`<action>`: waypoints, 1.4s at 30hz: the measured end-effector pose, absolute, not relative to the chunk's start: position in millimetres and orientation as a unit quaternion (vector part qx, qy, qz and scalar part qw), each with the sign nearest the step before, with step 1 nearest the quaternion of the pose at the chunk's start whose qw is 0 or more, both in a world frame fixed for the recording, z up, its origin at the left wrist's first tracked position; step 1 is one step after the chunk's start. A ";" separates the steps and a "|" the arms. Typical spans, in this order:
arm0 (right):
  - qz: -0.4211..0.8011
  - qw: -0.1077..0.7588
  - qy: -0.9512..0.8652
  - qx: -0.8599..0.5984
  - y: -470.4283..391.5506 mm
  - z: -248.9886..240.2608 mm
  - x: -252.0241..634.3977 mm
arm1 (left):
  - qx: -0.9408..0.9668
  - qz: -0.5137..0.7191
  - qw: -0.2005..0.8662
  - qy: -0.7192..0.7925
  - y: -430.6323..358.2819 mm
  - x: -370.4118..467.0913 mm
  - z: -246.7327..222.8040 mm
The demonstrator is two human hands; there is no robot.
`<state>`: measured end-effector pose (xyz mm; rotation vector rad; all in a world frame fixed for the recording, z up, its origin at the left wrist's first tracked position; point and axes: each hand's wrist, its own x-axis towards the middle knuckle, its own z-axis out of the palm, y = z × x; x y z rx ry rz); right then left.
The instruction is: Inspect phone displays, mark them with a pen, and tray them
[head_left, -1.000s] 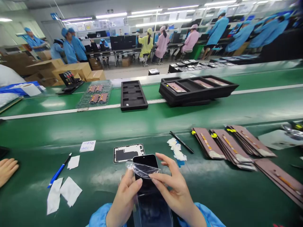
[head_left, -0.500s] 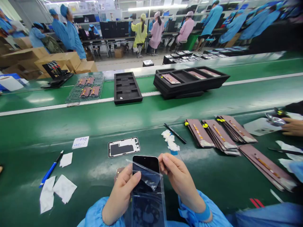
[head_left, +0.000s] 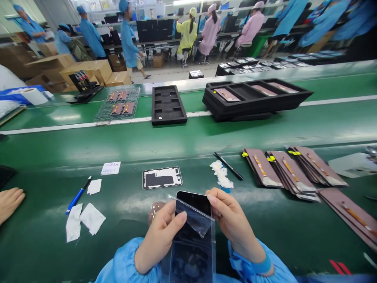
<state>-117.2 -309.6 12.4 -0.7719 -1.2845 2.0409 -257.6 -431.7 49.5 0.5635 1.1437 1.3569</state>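
A black phone (head_left: 194,199) with a thin light rim is held in front of me, its top end bare. Clear plastic film (head_left: 194,251) covers the lower part, with a loose, creased flap across the front. My left hand (head_left: 161,232) grips the left side of the phone and film, thumb on the front. At the top right corner, my right hand (head_left: 232,220) pinches the phone's edge; its other fingers are curled behind. Partly hidden by my left hand is a brownish part (head_left: 154,210). Beyond the phone lies a black-and-white phone-shaped panel (head_left: 162,177).
Stacked pinkish phone back covers (head_left: 262,169) lie at right, near a black pen (head_left: 228,166) and white scraps (head_left: 220,175). Left are a blue pen (head_left: 78,195) and white papers (head_left: 92,218). Black trays (head_left: 169,105) stand farther back. Another person's hand (head_left: 11,204) rests at far left.
The view has swung left, so the table things appear farther right. My right thumb has come onto the phone's top right edge. Another person's hand now shows at left.
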 end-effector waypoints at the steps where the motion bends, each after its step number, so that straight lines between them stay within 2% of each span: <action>1: 0.772 0.298 -0.482 -0.287 -309.7 12.5 -116.8 | 0.250 0.582 0.591 0.499 -431.9 -257.0 51.9; 14: 0.778 0.301 -0.477 -0.277 -313.2 8.7 -114.4 | 0.261 0.594 0.574 0.499 -432.7 -253.5 52.6; 18: 0.803 0.204 -0.524 -0.196 -314.4 12.1 -107.2 | 0.215 0.635 0.549 0.499 -430.4 -254.9 41.6; 21: 0.786 0.144 -0.567 -0.199 -317.0 14.6 -105.5 | 0.185 0.648 0.554 0.489 -430.5 -255.3 38.8; 26: 0.730 0.186 -0.582 -0.307 -318.8 7.5 -113.7 | 0.251 0.555 0.588 0.532 -434.7 -261.7 41.3; 30: 0.693 0.215 -0.601 -0.334 -321.6 3.5 -123.0 | 0.251 0.474 0.634 0.557 -432.3 -274.3 43.4; 35: 0.734 0.191 -0.563 -0.329 -315.5 -4.0 -127.1 | 0.254 0.442 0.666 0.544 -412.6 -299.5 50.9; 38: 0.727 0.215 -0.548 -0.353 -297.9 -8.7 -116.3 | 0.237 0.505 0.586 0.588 -391.5 -333.5 53.7; 42: 0.598 0.267 -0.633 -0.413 -278.1 -13.0 -93.1 | 0.175 0.604 0.443 0.639 -355.3 -402.3 44.2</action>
